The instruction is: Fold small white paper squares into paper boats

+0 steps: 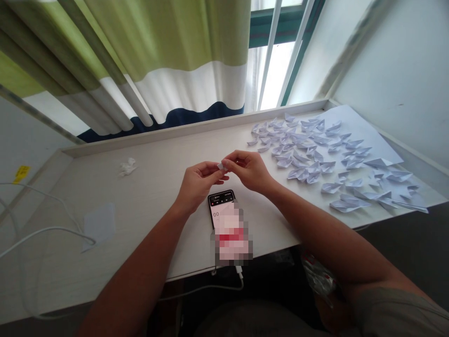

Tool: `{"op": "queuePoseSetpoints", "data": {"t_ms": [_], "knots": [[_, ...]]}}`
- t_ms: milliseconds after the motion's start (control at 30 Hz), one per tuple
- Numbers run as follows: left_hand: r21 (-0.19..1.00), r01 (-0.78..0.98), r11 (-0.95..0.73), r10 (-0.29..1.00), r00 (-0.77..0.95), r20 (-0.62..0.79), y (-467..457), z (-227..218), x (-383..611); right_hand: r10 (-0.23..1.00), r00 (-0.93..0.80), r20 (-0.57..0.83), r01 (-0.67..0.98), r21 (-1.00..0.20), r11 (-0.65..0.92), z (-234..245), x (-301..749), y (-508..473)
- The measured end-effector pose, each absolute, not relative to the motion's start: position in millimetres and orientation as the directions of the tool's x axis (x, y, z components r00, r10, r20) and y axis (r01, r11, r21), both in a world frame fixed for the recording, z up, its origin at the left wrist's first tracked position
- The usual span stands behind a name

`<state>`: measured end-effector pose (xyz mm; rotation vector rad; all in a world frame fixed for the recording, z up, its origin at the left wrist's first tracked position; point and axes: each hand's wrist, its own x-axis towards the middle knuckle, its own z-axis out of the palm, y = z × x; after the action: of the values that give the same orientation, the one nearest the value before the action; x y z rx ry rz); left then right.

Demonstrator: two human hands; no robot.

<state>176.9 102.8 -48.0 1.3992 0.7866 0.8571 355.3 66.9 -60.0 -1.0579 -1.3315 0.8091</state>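
A small piece of folded white paper is pinched between my two hands, above the middle of the desk. My left hand grips it from the left with thumb and fingers; most of the paper is hidden by the fingers. My right hand pinches its right side. Just below the hands, a phone lies on the desk with its screen lit and partly blurred out. To the right, many folded white paper boats are spread over the desk top.
A large white sheet lies under some boats at the far right. Crumpled paper and a flat paper piece are on the left, near white cables. A charging cable runs from the phone over the front edge. Raised rims bound the desk.
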Motion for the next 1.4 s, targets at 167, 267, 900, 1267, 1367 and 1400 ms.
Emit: {"op": "queuePoseSetpoints", "data": {"t_ms": [167, 267, 900, 1267, 1367, 1400], "knots": [[0.999, -0.042, 0.007, 0.888, 0.461, 0.013, 102, -48, 178, 0.924, 0.147, 0.354, 0.094, -0.935, 0.343, -62, 355, 70], [1.000, -0.022, -0.006, 0.895, 0.445, 0.016, 103, -48, 178, 0.920, 0.161, 0.356, 0.066, -0.935, 0.350, -64, 354, 71], [0.872, 0.087, -0.482, 0.825, 0.380, 0.418, 104, -54, 175, 0.929, 0.143, 0.340, 0.001, -0.939, 0.343, -61, 353, 67], [0.515, 0.220, -0.828, 0.546, 0.521, 0.656, 108, -51, 165, 0.763, -0.167, 0.624, 0.651, -0.511, 0.561, -64, 369, 63], [0.422, 0.240, -0.874, 0.484, 0.487, 0.727, 108, -51, 165, 0.712, -0.197, 0.673, 0.784, -0.328, 0.527, -69, 366, 62], [0.405, 0.243, -0.881, 0.473, 0.460, 0.752, 107, -52, 166, 0.691, -0.189, 0.698, 0.802, -0.296, 0.518, -70, 364, 61]]}}
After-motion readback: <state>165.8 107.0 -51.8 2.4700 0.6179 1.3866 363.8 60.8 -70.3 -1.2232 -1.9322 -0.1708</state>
